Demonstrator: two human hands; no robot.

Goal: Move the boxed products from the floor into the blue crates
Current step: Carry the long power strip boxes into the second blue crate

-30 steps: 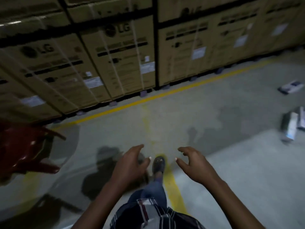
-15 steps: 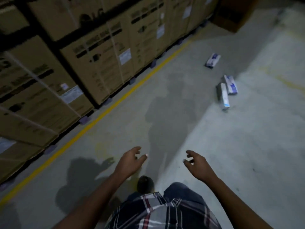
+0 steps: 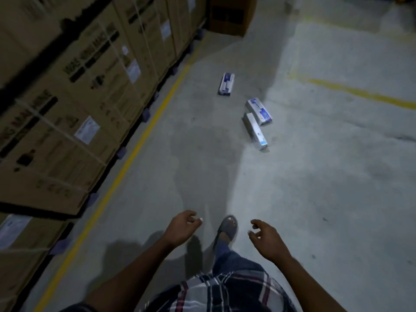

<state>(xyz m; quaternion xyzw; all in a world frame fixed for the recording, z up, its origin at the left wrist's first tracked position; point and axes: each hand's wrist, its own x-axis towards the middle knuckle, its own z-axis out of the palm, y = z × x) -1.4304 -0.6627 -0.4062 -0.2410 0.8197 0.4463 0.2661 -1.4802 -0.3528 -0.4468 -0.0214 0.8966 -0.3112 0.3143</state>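
Three white-and-blue product boxes lie on the grey concrete floor ahead of me. The farthest box [image 3: 226,84] lies alone. Two more, the middle box [image 3: 258,111] and the nearest box [image 3: 255,131], lie close together to its right. My left hand [image 3: 182,228] and my right hand [image 3: 266,237] hang low in the frame, well short of the boxes, fingers loosely curled and holding nothing. No blue crate is in view.
Tall stacked cardboard cartons [image 3: 74,104] line the left side behind a yellow floor line [image 3: 132,154]. A brown carton [image 3: 229,16] stands at the far end. Another yellow line [image 3: 360,93] crosses the floor at right. My sandalled foot [image 3: 227,228] steps forward between my hands.
The view has swung right along the aisle, bringing the three boxes to the centre and nearer. Both hands stay empty and loosely curled in front of me.
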